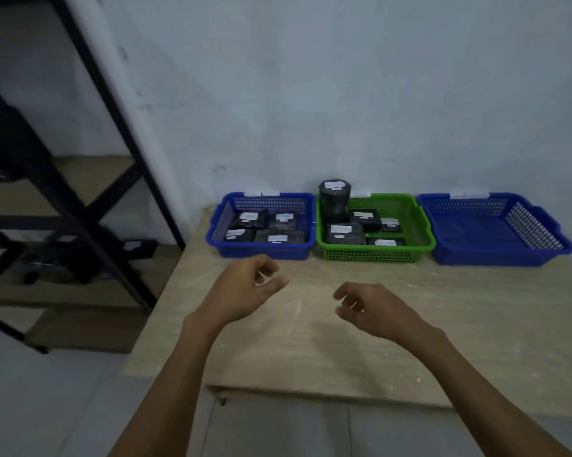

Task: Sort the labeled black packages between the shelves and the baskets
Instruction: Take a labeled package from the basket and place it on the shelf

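Head view. My left hand (245, 288) and right hand (373, 308) hang over the table (344, 357), each grip slack, fingers loosely curled, holding nothing. Black packages (248, 221) lie in the left blue basket (261, 253) and the green basket (373, 255). A tall package (334, 201) stands upright in the green basket's back left corner. The right blue basket (495, 258) sits just beside the green one. Shelves (80, 199) are at left, blurred.

You have three baskets on the surface (311, 344): one blue basket (264, 253) at eleven o'clock, one green basket (373, 256) at twelve, and a second blue basket (492, 258) at two. The blue basket at eleven holds four black packages (248, 220). The green basket holds five: four flat packages (344, 234) and one upright cylinder (334, 201). You have two hands in view, the left hand (245, 291) and the right hand (376, 311). The shelf packages (80, 262) at nine o'clock are too blurred to count.
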